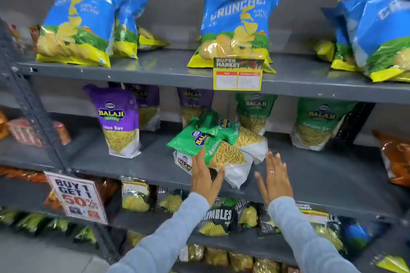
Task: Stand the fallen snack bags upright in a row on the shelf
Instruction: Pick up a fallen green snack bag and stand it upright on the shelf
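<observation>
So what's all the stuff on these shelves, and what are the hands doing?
Blue chip bags: three groups, blue-green-yellow, upright on the top shelf.
Purple Balaji bags: three visible, standing at the left of the middle shelf.
Standing green Balaji bags: two, at the back right of the middle shelf.
Fallen green bags: a heap, about three, lying in the middle of that shelf.
Price tag: one, yellow, on the top shelf's edge.
Buy 1 Get 1 sign: one, white, lower left.
Dark bags: several, on the shelf below.
Left hand: open, touching the heap.
Right hand: open, beside the heap.
</observation>
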A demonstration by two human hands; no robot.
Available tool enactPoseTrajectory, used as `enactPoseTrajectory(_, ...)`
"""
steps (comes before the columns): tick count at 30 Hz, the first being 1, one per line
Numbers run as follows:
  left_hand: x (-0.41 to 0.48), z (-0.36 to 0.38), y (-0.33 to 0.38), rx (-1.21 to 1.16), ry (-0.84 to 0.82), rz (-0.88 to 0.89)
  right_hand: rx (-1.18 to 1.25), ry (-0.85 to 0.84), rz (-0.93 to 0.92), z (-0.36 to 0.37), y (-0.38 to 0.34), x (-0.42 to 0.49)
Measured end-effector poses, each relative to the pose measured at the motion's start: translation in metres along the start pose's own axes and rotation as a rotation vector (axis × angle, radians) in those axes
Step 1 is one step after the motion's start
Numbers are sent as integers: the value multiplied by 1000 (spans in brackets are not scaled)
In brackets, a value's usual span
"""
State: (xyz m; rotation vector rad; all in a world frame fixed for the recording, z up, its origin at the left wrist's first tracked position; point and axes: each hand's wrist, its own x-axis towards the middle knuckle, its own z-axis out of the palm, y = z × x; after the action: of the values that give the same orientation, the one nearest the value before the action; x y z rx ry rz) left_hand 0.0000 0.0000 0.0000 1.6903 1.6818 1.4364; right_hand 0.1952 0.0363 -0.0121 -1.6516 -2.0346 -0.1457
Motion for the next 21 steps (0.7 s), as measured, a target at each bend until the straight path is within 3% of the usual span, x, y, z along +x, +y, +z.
enactPoseTrajectory(3,1,25,-8,-199,67,-266,13,-223,189,32,22,-9)
enactPoseTrajectory(5,7,38,-4,-267,174,-334,8,-376,256,49,34,-14)
enactPoseTrajectory(8,17,57,7,-378,379,-388,-45,-411,291,56,38,-10)
enactPoseTrajectory(11,19,78,8,-583,515,-522,30,-299,370,54,39,10)
enactPoseTrajectory(14,26,88,3,-794,463,-685,61,-204,262,48,44,42)
enactPoseTrajectory(16,32,90,0,-789,372,-757,26,-201,158,44,50,70)
enactPoseTrajectory(21,44,92,-12,-741,284,-786,-51,-415,-23,51,52,128)
